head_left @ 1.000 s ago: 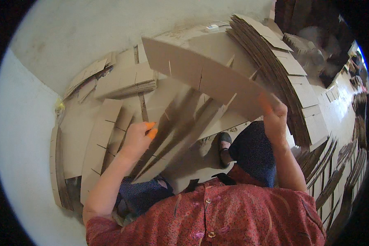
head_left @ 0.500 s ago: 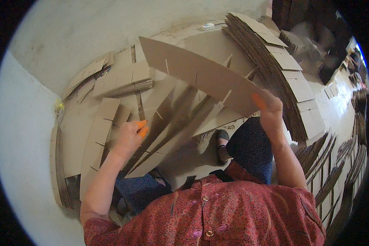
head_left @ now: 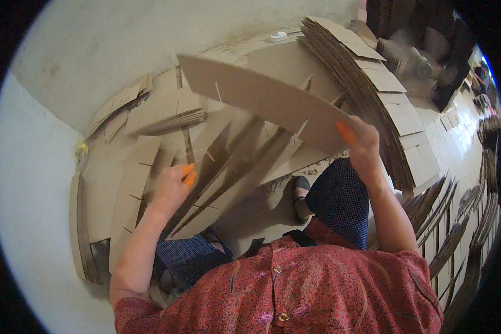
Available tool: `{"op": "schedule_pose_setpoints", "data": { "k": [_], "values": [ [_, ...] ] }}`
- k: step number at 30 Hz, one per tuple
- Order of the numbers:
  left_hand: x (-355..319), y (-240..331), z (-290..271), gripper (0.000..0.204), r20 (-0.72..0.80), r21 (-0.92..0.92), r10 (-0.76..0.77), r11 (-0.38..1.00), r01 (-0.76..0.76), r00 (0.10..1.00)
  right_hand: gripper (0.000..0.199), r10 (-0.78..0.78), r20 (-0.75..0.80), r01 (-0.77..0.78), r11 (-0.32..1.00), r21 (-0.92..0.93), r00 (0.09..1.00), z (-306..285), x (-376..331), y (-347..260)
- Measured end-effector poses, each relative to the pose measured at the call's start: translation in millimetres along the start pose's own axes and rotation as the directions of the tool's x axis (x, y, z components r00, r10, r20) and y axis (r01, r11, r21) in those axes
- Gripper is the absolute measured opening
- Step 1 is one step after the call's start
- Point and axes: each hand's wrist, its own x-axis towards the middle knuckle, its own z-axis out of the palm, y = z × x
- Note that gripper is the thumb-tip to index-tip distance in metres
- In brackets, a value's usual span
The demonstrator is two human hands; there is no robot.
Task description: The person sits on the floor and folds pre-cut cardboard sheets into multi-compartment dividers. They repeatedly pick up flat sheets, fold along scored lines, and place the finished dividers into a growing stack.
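My right hand point(head_left: 364, 138), with orange covering on a fingertip, grips the right end of a long brown slotted cardboard strip point(head_left: 245, 100). The strip is raised and tilted, its far end up to the left. Below it, several slotted cardboard pieces point(head_left: 217, 158) stand on edge, fanned out and partly blurred. My left hand point(head_left: 172, 186), also with orange fingertips, is closed in a pinch at the left side of these pieces. Whatever lies between its fingertips is hidden. Beside that hand leans another slotted cardboard strip point(head_left: 132, 189).
A long stack of cardboard point(head_left: 367, 83) curves along the right. Smaller cardboard stacks point(head_left: 164, 114) lie at the far left, near the wall point(head_left: 122, 44). More upright slotted cardboard point(head_left: 451, 239) stands at the lower right. A white power strip point(head_left: 278, 37) lies by the wall.
The raised strip has shifted slightly left, its far end a little lower, with my right hand moving along. My left hand stays nearly in place, still pinched.
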Motion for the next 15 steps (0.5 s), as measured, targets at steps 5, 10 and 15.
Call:
{"op": "schedule_pose_setpoints", "data": {
  "k": [5, 10, 15],
  "values": [
    [0, -3, 4, 0.023, -0.011, 0.001, -0.008, 1.000, 0.008, 1.000, 0.015, 0.117, 0.070, -0.108, 0.988, -0.113, 0.991, 0, -1, 4],
    [0, -8, 3, 0.025, -0.054, 0.011, -0.042, 0.999, 0.042, 0.998, 0.013, 0.078, 0.032, -0.076, 0.995, -0.065, 0.996, 4, -15, 20],
    [2, 3, 0, 0.027, -0.111, 0.102, -0.012, 0.995, 0.024, 0.994, 0.015, 0.179, 0.106, -0.180, 0.984, 0.002, 0.978, 13, -35, 41]
  ]
}}
